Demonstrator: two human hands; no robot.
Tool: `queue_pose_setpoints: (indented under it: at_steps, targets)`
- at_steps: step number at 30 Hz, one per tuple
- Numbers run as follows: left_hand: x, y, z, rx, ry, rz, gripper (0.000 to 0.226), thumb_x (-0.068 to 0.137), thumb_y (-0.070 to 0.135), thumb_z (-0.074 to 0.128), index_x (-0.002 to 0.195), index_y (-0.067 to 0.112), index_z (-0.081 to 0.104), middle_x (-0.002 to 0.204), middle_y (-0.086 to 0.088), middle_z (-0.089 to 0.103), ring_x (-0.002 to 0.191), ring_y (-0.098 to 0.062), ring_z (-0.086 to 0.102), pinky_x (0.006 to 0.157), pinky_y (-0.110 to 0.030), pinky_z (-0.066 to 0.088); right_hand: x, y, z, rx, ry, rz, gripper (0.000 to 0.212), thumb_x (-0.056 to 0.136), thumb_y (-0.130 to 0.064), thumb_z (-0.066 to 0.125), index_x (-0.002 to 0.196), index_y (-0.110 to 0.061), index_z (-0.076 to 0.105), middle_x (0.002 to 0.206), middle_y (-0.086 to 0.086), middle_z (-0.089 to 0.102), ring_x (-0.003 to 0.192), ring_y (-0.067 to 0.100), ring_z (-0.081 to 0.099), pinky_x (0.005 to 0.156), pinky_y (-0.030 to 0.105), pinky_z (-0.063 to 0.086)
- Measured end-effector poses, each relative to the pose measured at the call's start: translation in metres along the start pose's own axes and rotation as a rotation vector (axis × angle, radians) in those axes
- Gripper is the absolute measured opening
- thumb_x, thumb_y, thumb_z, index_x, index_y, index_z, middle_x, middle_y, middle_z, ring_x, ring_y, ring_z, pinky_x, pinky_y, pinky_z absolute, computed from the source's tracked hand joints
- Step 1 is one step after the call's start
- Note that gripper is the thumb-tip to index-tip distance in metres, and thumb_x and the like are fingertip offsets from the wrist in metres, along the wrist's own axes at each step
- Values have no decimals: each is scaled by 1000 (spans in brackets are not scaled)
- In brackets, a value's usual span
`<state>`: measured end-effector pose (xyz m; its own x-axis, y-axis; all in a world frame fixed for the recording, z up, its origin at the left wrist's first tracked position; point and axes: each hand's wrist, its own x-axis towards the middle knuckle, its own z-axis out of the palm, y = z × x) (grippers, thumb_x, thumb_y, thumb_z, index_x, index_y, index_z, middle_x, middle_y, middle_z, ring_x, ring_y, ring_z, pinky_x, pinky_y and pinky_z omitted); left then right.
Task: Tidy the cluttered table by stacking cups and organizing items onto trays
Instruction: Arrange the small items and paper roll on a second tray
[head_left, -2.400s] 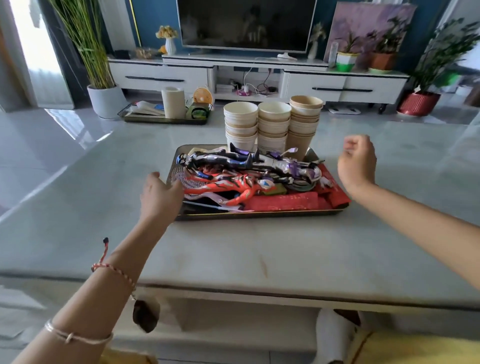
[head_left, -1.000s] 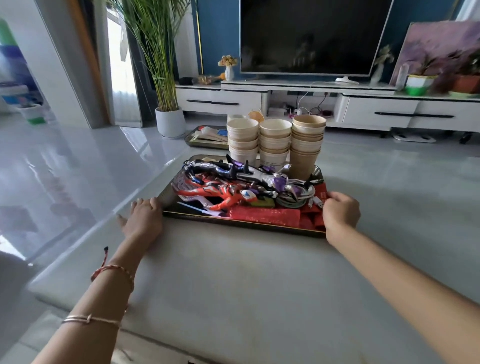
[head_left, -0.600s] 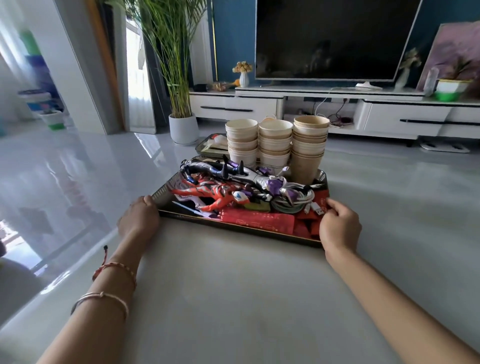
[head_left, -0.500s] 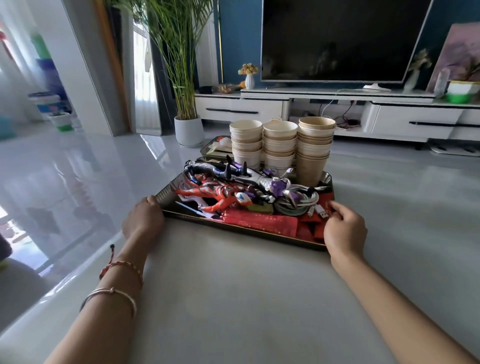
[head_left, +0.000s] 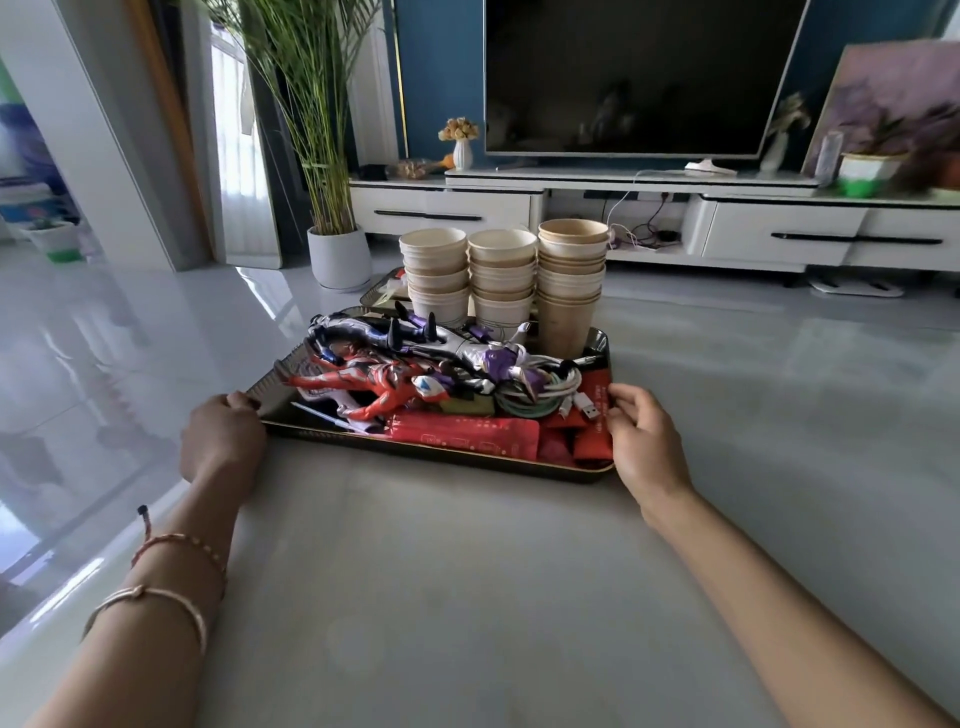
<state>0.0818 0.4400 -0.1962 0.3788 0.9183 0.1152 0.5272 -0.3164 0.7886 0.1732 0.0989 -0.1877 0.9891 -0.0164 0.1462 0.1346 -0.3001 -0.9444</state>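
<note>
Your left hand (head_left: 221, 441) is curled around the left end of the tray (head_left: 431, 452), fingers closed over its ribbed rim, and your right hand (head_left: 641, 436) grips the right end, thumb on top by the red packets (head_left: 467, 439). That tray sits on the table (head_left: 467, 597) toward its far edge. At the tray's far side stand three stacks of paper cups (head_left: 501, 280), side by side and touching. In front of them lie toy figures (head_left: 395, 374), one red and silver, one dark and purple, piled over each other, with a coiled cable (head_left: 545, 395) whose USB plug points toward your right hand. Printing on the red packets is too small to read. A second tray (head_left: 382, 293) shows just behind the cups.
</note>
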Motion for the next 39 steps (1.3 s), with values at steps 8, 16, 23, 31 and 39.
queue_pose_setpoints:
  at_steps: [8,16,23,31,39]
  targets:
    - [10,-3,-4,-131,-15,-50,37,95,28,37,105,10,67,106,-24,62,101,-40,56,88,-42,43,9,-1,11,-194,-25,-14,28,96,-16,43,121,-20,55,125,2,61,114,27,55,102,43,35]
    - [26,-13,-5,-461,-72,-121,28,89,24,50,88,4,69,82,-15,63,74,-27,55,85,-43,51,8,1,19,-158,98,-69,27,90,-7,44,109,-16,60,109,7,68,102,33,59,90,42,45]
    - [23,-9,-8,-446,-103,-169,19,86,26,53,78,17,68,64,-9,57,50,-24,46,33,-16,35,8,4,19,-48,128,-151,29,85,2,46,97,-17,64,96,12,70,86,26,62,78,37,47]
    - [25,-10,-6,-500,-130,-169,22,88,25,52,75,14,65,62,-11,54,50,-22,46,52,-28,38,5,4,17,-84,151,-140,28,87,0,46,101,-17,64,99,8,70,91,25,62,76,30,43]
    - [30,-15,2,-389,-40,-42,29,93,23,44,88,9,68,94,-24,66,91,-38,61,86,-41,48,2,3,14,-69,45,-151,25,91,-4,47,110,-14,60,108,6,67,101,26,61,86,35,45]
